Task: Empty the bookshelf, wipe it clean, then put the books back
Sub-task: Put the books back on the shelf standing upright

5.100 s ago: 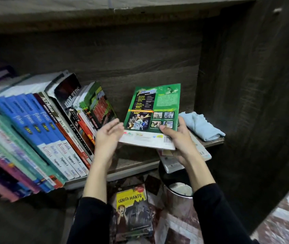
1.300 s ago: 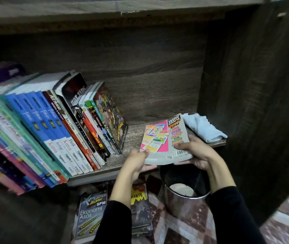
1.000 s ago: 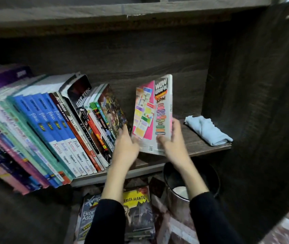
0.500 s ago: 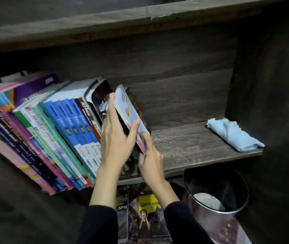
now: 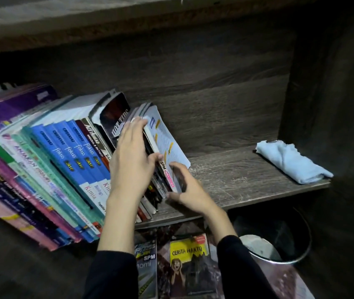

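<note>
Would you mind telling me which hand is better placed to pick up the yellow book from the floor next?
Probably the right hand: it sits low by the shelf edge, nearest the yellow book. The left hand lies flat against the leaning row of books, seemingly propping it.

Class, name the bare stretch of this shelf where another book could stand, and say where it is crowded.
Free: the shelf board between the white book ending the leaning row and the blue cloth at the right wall. Crowded: left of that book, where left hand and right hand meet.
</note>
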The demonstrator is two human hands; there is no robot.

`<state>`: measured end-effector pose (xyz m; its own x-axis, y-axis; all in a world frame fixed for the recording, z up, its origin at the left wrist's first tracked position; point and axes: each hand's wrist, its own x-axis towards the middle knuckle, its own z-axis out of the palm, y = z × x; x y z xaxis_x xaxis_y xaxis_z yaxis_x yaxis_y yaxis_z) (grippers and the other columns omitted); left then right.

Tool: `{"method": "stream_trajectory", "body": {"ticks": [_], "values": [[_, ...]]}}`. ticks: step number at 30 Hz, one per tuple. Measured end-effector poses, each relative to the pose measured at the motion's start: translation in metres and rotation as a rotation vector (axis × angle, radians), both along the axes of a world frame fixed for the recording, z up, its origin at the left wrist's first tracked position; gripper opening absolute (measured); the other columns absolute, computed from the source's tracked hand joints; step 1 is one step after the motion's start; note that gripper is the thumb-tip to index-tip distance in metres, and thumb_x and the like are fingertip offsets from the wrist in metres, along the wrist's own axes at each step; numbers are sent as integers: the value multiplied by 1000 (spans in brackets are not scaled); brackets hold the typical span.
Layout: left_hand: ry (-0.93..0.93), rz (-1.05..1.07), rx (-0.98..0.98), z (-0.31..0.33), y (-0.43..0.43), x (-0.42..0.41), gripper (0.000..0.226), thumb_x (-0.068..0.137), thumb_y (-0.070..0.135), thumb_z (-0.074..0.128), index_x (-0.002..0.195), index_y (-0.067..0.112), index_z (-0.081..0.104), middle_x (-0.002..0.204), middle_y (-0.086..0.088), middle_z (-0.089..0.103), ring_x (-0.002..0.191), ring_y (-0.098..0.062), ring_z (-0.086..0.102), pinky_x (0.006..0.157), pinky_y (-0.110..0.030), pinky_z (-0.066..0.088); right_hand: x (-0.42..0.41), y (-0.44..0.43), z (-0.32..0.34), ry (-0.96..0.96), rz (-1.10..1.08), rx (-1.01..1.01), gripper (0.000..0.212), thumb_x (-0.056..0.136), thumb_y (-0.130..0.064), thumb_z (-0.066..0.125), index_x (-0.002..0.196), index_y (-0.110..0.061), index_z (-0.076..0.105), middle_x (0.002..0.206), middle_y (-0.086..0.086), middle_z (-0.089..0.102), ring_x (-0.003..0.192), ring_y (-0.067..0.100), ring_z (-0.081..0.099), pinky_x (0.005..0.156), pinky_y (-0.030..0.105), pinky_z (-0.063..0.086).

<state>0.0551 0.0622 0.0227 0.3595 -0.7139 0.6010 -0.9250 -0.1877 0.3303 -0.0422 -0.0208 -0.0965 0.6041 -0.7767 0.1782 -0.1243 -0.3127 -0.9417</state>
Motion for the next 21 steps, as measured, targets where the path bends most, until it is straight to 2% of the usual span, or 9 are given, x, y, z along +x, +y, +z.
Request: {"method": "stream_trajectory", "body": {"ticks": [2,4,7,8,12,15,19,21], "values": [[6,36,9,1,0,0,79,76,22,76,143,23,34,153,8,28,141,-12,22,107,-34,29,-9,-10,-3,-21,127,123,81,71,8,74,121,-46,42,138,-5,45,128,9,43,95,12,40],[15,52,17,1,0,1,80,76,22,76,144,23,35,153,9,27,140,-12,23,107,-34,30,-12,-13,-4,-28,140,173,85,67,18,73,127,-35,45,131,-6,46,123,9,45,84,5,40],[-13,59,-14,-1,0,1,78,75,19,77,143,20,38,149,6,35,137,-15,29,107,-33,29,-7,-10,-6,9,12,88,87,63,14,77,136,-25,49,131,-6,50,122,12,49,93,13,41],[-34,67,-23,-3,-1,1,77,76,18,76,143,19,38,148,5,36,136,-16,30,106,-33,30,-5,-9,-6,21,-23,66,88,64,12,77,138,-25,48,132,-6,50,122,12,49,94,12,39],[-84,88,-73,-9,-3,0,69,77,14,75,139,15,43,142,2,43,132,-20,37,104,-30,31,-3,-6,-5,43,-60,41,85,71,10,74,142,-24,43,138,-4,50,119,7,48,90,1,32],[-101,110,-116,-12,-5,0,67,76,12,76,136,13,46,139,0,47,130,-21,40,103,-30,32,-2,-3,-3,101,-104,-6,80,75,4,74,143,-24,40,141,-3,49,116,2,45,81,-7,26],[-98,140,-123,-13,-8,-5,67,77,11,74,137,14,44,138,1,46,128,-21,40,100,-32,35,-2,-1,0,174,-113,-51,79,81,-1,71,146,-28,35,143,-4,47,112,2,44,80,-1,26],[-92,144,-122,-14,-9,-6,67,78,10,73,138,14,43,139,1,45,128,-20,39,101,-32,35,-1,0,2,201,-103,-63,79,84,-6,70,148,-30,30,142,-3,48,116,9,49,85,6,32]]}}
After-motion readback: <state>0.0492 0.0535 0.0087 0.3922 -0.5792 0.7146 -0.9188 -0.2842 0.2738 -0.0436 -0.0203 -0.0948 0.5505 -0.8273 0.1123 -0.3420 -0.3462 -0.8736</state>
